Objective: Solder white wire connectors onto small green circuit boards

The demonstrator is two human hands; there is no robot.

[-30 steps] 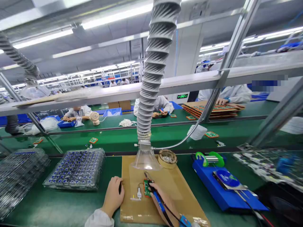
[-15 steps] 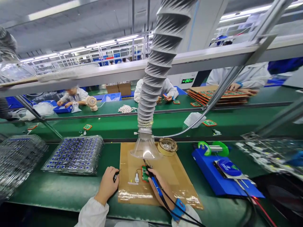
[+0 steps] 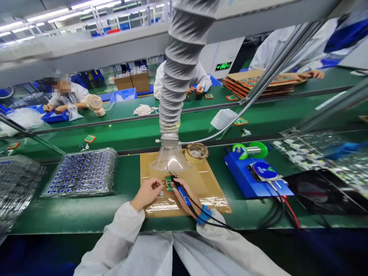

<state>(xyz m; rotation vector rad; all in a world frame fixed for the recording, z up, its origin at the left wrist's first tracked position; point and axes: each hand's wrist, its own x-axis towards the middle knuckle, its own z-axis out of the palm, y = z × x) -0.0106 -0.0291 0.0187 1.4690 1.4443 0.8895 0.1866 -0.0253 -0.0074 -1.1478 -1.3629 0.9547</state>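
Beside the board's left edge, my left hand (image 3: pixel 148 191) is closed in a pinch. A thin dark wire (image 3: pixel 164 180) shows near its fingertips; the small black part seen in this hand earlier is now mostly hidden by the fingers. My right hand (image 3: pixel 184 195) grips a blue and black soldering iron (image 3: pixel 182 193) with black cables, its tip over the upper part of a small green circuit board (image 3: pixel 169 184) with an orange edge. The board lies on a tan cardboard mat (image 3: pixel 209 186). A white connector (image 3: pixel 161 194) on the mat is partly covered by my left hand.
A clear fume hood (image 3: pixel 170 159) hangs over the mat, with a round tub (image 3: pixel 196 153) behind. To the right stands a blue solder feeder (image 3: pixel 244 174); to the left, stacked clear trays (image 3: pixel 82 172). Co-workers sit across the green conveyor (image 3: pixel 129 133).
My left hand has moved right, from the mat's left edge to beside the board. My right hand stays at the board with the soldering iron. The view has tilted down.
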